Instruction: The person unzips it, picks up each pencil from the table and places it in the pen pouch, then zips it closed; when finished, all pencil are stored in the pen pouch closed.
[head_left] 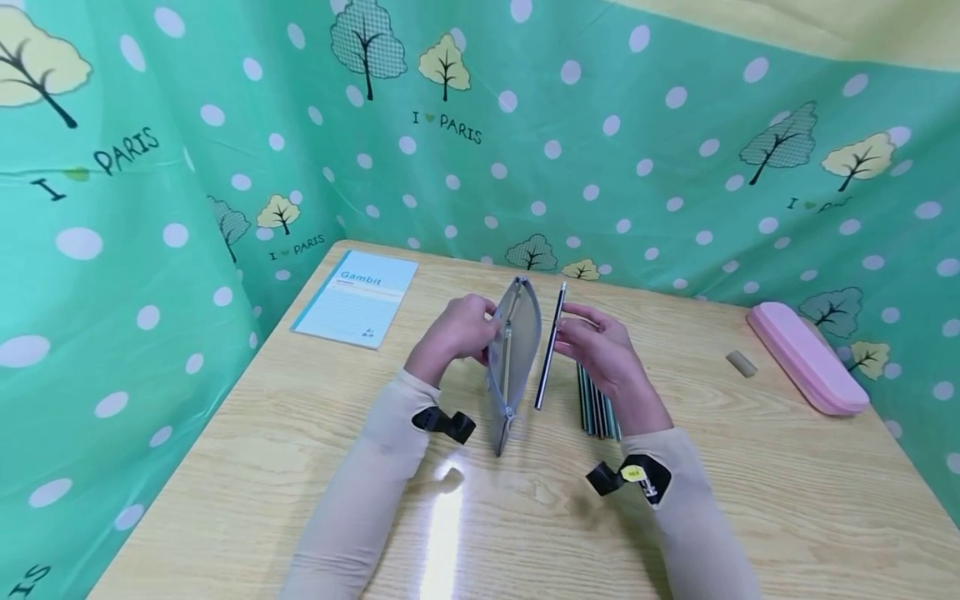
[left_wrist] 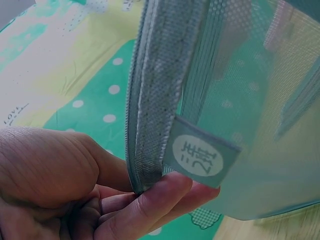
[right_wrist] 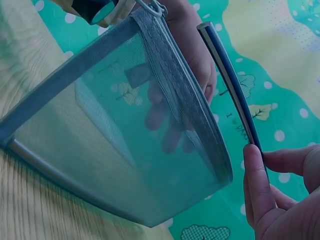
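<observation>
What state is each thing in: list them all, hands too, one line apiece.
mesh pouch: unzipped, mouth open, held up on edge
left hand: grips the mesh pouch's edge
pencil: held tilted beside the mesh pouch, outside it
right hand: pinches the pencil
other pencils: lying side by side on the table, partly hidden
notebook: closed, flat
pink case: shut
small block: lying flat

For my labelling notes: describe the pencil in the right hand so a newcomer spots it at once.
At the wood-grain table, the left hand holds an open mesh pouch. Just right of it, the right hand holds the pencil, dark with a pale stripe. Unlike the bunched pencils lying on the table, it is held up.
</observation>
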